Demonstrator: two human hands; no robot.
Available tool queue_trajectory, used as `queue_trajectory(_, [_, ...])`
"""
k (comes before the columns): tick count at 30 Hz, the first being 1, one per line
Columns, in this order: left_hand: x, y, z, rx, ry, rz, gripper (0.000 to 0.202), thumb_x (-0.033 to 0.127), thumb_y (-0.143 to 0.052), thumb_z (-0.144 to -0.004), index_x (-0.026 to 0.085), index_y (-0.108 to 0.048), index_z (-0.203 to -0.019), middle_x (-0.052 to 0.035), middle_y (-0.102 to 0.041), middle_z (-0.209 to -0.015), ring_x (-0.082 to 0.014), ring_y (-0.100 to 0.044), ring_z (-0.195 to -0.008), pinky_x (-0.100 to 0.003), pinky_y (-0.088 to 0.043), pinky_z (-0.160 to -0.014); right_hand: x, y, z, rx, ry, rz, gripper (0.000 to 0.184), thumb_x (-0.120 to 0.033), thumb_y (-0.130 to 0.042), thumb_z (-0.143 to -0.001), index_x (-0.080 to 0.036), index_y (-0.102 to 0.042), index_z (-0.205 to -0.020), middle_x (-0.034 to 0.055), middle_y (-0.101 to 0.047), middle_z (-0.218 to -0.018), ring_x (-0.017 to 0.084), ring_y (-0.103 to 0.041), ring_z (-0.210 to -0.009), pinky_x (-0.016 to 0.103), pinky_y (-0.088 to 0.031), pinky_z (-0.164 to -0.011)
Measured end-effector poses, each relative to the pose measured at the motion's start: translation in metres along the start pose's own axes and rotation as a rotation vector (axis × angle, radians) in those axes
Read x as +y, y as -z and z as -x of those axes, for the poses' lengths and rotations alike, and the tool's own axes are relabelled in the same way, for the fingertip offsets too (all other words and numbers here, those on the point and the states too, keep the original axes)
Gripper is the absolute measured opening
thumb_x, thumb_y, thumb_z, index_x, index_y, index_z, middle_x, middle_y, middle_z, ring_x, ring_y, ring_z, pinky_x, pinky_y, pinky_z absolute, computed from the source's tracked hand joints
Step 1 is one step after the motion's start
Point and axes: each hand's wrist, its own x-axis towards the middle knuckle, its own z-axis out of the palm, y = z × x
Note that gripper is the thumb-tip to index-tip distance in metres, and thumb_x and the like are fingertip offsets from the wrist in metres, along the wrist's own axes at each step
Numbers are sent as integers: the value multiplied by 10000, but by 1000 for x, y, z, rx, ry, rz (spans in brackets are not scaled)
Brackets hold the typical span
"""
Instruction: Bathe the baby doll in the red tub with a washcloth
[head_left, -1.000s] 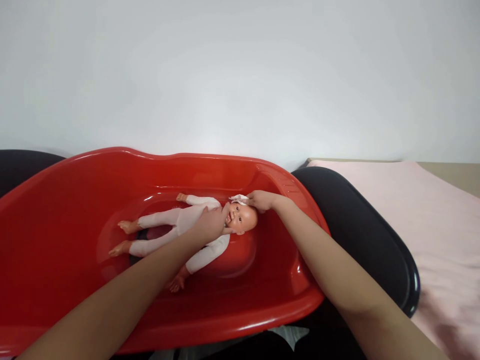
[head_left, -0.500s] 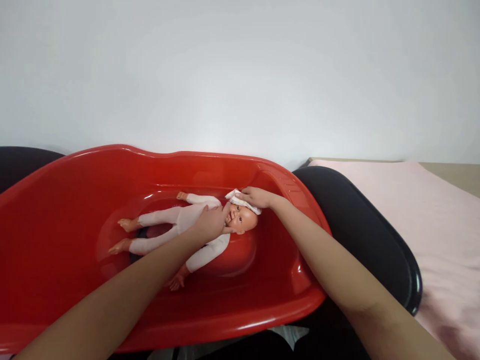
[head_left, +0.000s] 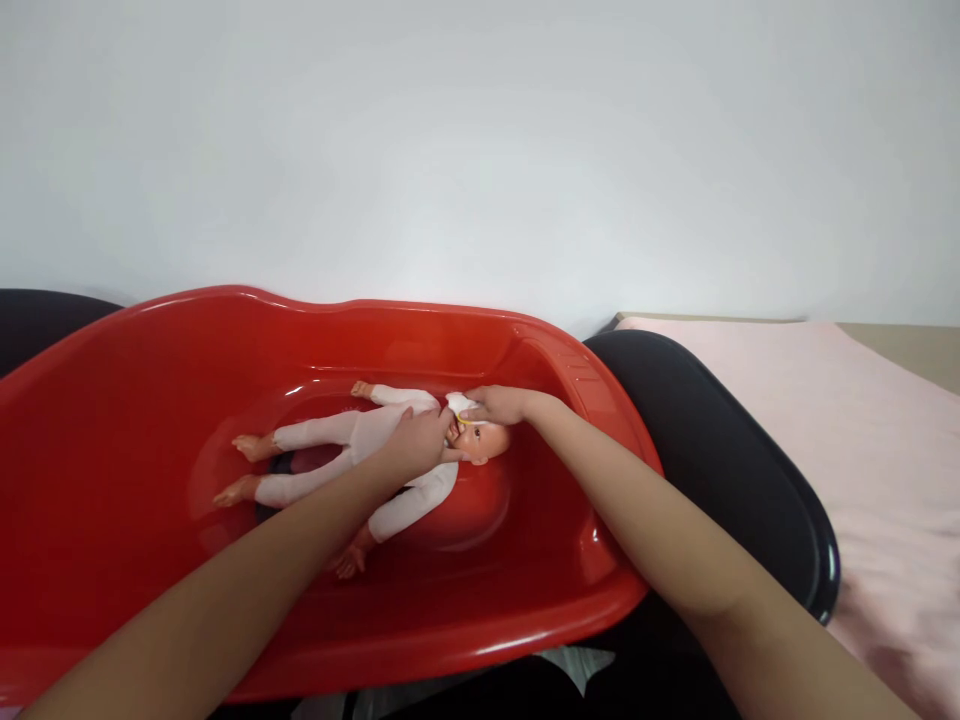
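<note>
A baby doll (head_left: 375,432) in a white suit lies on its back inside a red baby bathtub (head_left: 135,420), head to the right. My left hand (head_left: 420,442) is closed around the doll's neck and chin area. With my right hand (head_left: 499,404) I grip a small white cloth (head_left: 460,404) with a yellow edge, pressed on the far side of the doll's face. Part of the face is covered by the cloth and my fingers.
A black rounded surface (head_left: 697,430) adjoins the tub on the right, with a pink sheet (head_left: 885,430) beyond it. Another black edge (head_left: 52,325) shows at the far left. A pale wall (head_left: 480,150) rises behind the tub.
My right hand has moved the cloth a little left and down, from the doll's forehead toward its cheek and mouth. The left hand stays at the neck.
</note>
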Motion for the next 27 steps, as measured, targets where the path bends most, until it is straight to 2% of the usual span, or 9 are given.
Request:
queue_trajectory(2, [2,2,2,7,-3,0,586,504,-760,-949,225,-541,-1415,-146,-753,-1303,-368,-665,-1286,-531,-460,-1158,0,3,0,-17,-143,7,571,-616,-455,-1075,-166,-701,-1327,151,-736,-1363,276,-712,-1160,327,-528,-978])
queue_trajectory(4, [5,4,4,2,4,-7,682,492,-758,-955,196,-474,-1499,-170,-743,-1336,-367,-649,-1315,-543,-430,-1181,1,6,3,-37,-262,17,701,-666,-316,-1089,-122,-748,-1179,185,-781,-1202,276,-733,-1016,338,-537,-881])
queue_trajectory(6, [7,7,5,-18,5,-11,734,486,-758,-954,168,-449,-1540,-199,-729,-1360,-377,-640,-1329,-545,-416,-1192,1,8,7,-40,-304,25,737,-659,-265,-1094,-117,-762,-1052,184,-795,-1043,258,-724,-877,340,-527,-803])
queue_trajectory(12, [7,9,5,-47,25,2,821,513,-737,-937,206,-384,-1612,-187,-738,-1345,-391,-642,-1324,-517,-416,-1188,1,10,9,15,-158,66,494,-542,-444,-1084,-170,-763,-1030,112,-797,-979,202,-693,-815,295,-491,-779])
queue_trajectory(14, [6,8,4,-54,31,-6,846,514,-735,-936,188,-368,-1625,-202,-740,-1339,-400,-641,-1321,-539,-405,-1192,1,11,8,25,-205,61,498,-579,-473,-1068,-170,-755,-1103,120,-802,-980,213,-703,-813,301,-499,-759])
queue_trajectory(18, [6,7,5,-44,7,-11,818,501,-734,-939,167,-399,-1607,-207,-736,-1346,-404,-642,-1314,-534,-408,-1184,4,16,10,-2,-331,36,636,-680,-512,-1020,-126,-713,-1259,148,-798,-903,258,-734,-795,328,-522,-721])
queue_trajectory(21, [4,6,5,-36,5,-21,801,500,-740,-935,185,-410,-1594,-195,-732,-1359,-387,-635,-1326,-502,-401,-1189,6,19,14,16,-304,79,591,-670,-568,-994,-129,-768,-1126,157,-804,-988,264,-741,-864,323,-516,-743])
queue_trajectory(23, [3,5,4,-27,3,-24,802,497,-752,-924,187,-414,-1582,-190,-735,-1353,-382,-639,-1321,-490,-401,-1183,7,20,17,38,-249,58,511,-635,-636,-962,-155,-790,-1044,128,-807,-1039,247,-734,-876,306,-505,-732])
queue_trajectory(27, [3,5,3,-19,-4,26,683,534,-752,-914,212,-497,-1460,-149,-771,-1259,-381,-679,-1240,-504,-423,-1147,6,20,23,95,-154,-39,423,-594,-703,-903,-189,-803,-968,61,-808,-957,211,-715,-802,283,-482,-663])
